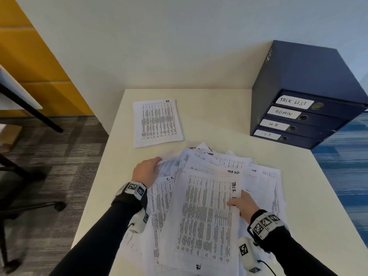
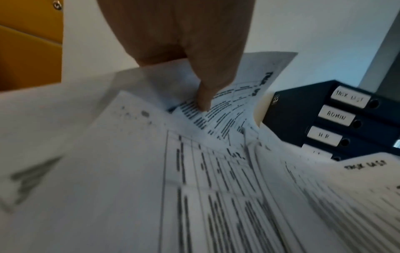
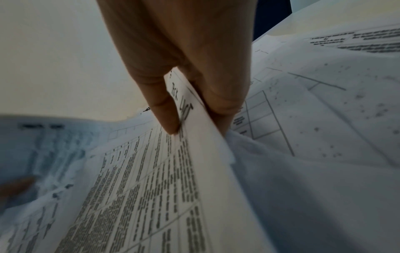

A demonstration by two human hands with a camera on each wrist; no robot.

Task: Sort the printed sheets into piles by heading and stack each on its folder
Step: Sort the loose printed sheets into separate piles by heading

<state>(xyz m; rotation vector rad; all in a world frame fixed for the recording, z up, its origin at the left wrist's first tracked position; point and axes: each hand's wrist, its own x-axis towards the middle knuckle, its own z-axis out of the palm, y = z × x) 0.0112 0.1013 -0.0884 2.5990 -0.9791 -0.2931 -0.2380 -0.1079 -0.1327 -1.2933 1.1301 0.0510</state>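
White printed paper fills the near half of the cream table (image 1: 219, 108): a loose, fanned heap of printed sheets (image 1: 260, 182) covered in ruled tables of small black text, several with handwritten headings at a corner. The right hand (image 1: 244, 204) pinches the right edge of a top sheet headed "TASK LIST" (image 1: 203, 216); in the right wrist view the thumb (image 3: 162, 106) lies on the printed face beside the heading and the fingers curl under the edge, so the paper is clamped between them and lifted off the sheets beneath. The left hand (image 1: 146, 172) is at the far left side of the heap, its fingers curled over the edge of a bent sheet (image 2: 244, 89); the left wrist view shows one fingertip pressed onto a printed sheet while the paper arches up behind it. Farther back on the table, apart from the heap, lies a neat small stack of sheets (image 1: 158, 122), squared up, with a short heading too small to read. At the table's far right corner stands a dark blue stack of lever-arch folders (image 1: 298, 80), their spines labelled TASK LIST, ADMIN, HR and IT from top to bottom.
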